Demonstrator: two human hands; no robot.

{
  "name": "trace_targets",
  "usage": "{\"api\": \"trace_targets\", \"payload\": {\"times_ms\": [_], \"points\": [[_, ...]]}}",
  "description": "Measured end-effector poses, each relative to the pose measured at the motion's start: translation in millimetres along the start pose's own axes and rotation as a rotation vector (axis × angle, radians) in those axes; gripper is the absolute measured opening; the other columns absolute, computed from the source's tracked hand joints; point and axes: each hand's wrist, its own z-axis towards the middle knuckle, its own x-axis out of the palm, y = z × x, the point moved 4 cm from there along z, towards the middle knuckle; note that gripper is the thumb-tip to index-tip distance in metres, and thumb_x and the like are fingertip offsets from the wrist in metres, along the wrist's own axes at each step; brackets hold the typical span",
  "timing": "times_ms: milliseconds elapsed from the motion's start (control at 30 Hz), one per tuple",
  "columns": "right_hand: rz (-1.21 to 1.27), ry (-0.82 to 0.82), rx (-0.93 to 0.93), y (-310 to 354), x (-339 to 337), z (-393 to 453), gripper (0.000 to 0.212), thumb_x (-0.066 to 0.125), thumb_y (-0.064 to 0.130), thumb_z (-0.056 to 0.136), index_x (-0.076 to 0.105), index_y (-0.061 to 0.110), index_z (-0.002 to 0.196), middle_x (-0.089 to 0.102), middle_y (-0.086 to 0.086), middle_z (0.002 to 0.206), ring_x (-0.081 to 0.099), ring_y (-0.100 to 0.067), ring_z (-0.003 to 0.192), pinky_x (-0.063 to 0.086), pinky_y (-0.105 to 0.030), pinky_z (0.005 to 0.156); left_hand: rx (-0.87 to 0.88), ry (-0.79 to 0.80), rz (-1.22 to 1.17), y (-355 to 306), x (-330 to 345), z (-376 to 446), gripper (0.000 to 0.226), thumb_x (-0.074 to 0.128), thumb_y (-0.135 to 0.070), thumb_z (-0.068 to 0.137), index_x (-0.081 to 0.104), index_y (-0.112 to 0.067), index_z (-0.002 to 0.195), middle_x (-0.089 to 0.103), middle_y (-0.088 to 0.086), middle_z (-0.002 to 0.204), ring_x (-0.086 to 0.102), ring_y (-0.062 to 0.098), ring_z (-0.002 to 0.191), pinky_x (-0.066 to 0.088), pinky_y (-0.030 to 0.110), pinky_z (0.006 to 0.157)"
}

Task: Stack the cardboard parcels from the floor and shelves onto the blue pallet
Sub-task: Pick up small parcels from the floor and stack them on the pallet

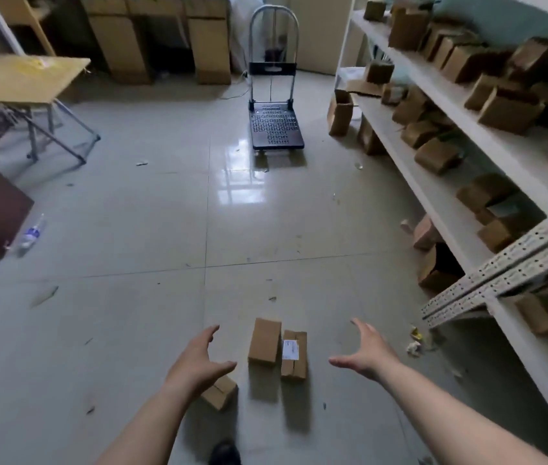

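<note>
Three cardboard parcels lie on the tiled floor near me: a plain upright one (265, 340), one with a white label (294, 354) right beside it, and a smaller one (220, 392) partly hidden under my left hand. My left hand (199, 360) hovers open to the left of the pair, fingers spread. My right hand (365, 352) hovers open to their right, holding nothing. The dark blue platform cart (276, 125), with a metal handle, stands far ahead in the middle of the room, bare. Many more parcels (437, 156) fill the shelves on the right.
A white metal shelf rack (500, 273) runs along the right side, with boxes under it on the floor. A folding table (24, 78) stands at the left, a plastic bottle (31, 234) lies on the floor, and wooden desks line the back wall.
</note>
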Motion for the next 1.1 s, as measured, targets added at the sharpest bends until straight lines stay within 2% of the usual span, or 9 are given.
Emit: {"api": "trace_targets", "payload": {"times_ms": [300, 400, 533, 633, 800, 1000, 1100], "points": [[0.035, 0.159, -0.012, 39, 79, 132, 0.1, 0.08, 0.047, 0.066, 0.027, 0.018, 0.146, 0.03, -0.003, 0.151, 0.034, -0.022, 0.137, 0.032, -0.035, 0.11, -0.137, 0.014, 0.002, 26, 22, 136, 0.08, 0.071, -0.03, 0.075, 0.029, -0.026, 0.143, 0.038, 0.004, 0.146, 0.04, 0.022, 0.133, 0.04, 0.036, 0.104], [0.026, 0.177, 0.019, 30, 111, 192, 0.1, 0.079, 0.048, 0.067, 0.026, 0.019, 0.146, 0.031, -0.003, 0.151, 0.034, -0.022, 0.137, 0.032, -0.036, 0.108, -0.163, 0.013, 0.02, 33, 57, 197, 0.079, 0.07, -0.033, 0.074, 0.03, -0.028, 0.142, 0.04, 0.002, 0.144, 0.043, 0.022, 0.13, 0.042, 0.035, 0.1], [0.037, 0.188, 0.11, -8, 173, 275, 0.099, 0.079, 0.048, 0.067, 0.026, 0.019, 0.146, 0.032, -0.004, 0.15, 0.036, -0.024, 0.135, 0.034, -0.039, 0.107, -0.225, 0.053, 0.0, 63, 136, 277, 0.075, 0.068, -0.034, 0.076, 0.031, -0.027, 0.142, 0.042, 0.002, 0.142, 0.045, 0.022, 0.127, 0.042, 0.035, 0.099], [-0.004, 0.22, 0.197, -51, 236, 332, 0.108, 0.078, 0.051, 0.066, 0.016, 0.019, 0.149, 0.025, -0.004, 0.153, 0.031, -0.024, 0.138, 0.033, -0.04, 0.109, -0.291, 0.081, -0.05, 105, 202, 336, 0.075, 0.069, -0.033, 0.075, 0.032, -0.027, 0.141, 0.042, 0.002, 0.142, 0.048, 0.023, 0.123, 0.045, 0.037, 0.099], [-0.114, 0.221, 0.302, -114, 340, 407, 0.119, 0.079, 0.053, 0.063, 0.004, 0.02, 0.15, 0.02, -0.005, 0.153, 0.027, -0.026, 0.139, 0.036, -0.043, 0.108, -0.374, 0.059, -0.053, 179, 288, 405, 0.072, 0.066, -0.036, 0.078, 0.031, -0.028, 0.141, 0.039, -0.002, 0.143, 0.042, 0.021, 0.129, 0.043, 0.042, 0.101], [-0.192, 0.188, 0.408, -137, 423, 455, 0.137, 0.078, 0.059, 0.061, -0.021, 0.018, 0.147, -0.01, -0.008, 0.158, 0.007, -0.033, 0.144, 0.031, -0.054, 0.108, -0.417, 0.094, -0.076, 236, 357, 433, 0.07, 0.064, -0.038, 0.079, 0.032, -0.029, 0.14, 0.04, -0.003, 0.141, 0.042, 0.019, 0.127, 0.043, 0.038, 0.101], [-0.214, 0.13, 0.51, -142, 439, 462, 0.135, 0.078, 0.051, 0.066, -0.028, 0.019, 0.144, -0.021, -0.011, 0.156, -0.004, -0.038, 0.144, 0.023, -0.061, 0.109, -0.438, 0.126, -0.105, 247, 377, 430, 0.069, 0.063, -0.039, 0.079, 0.032, -0.031, 0.139, 0.041, -0.004, 0.14, 0.043, 0.017, 0.126, 0.043, 0.037, 0.1]]}}
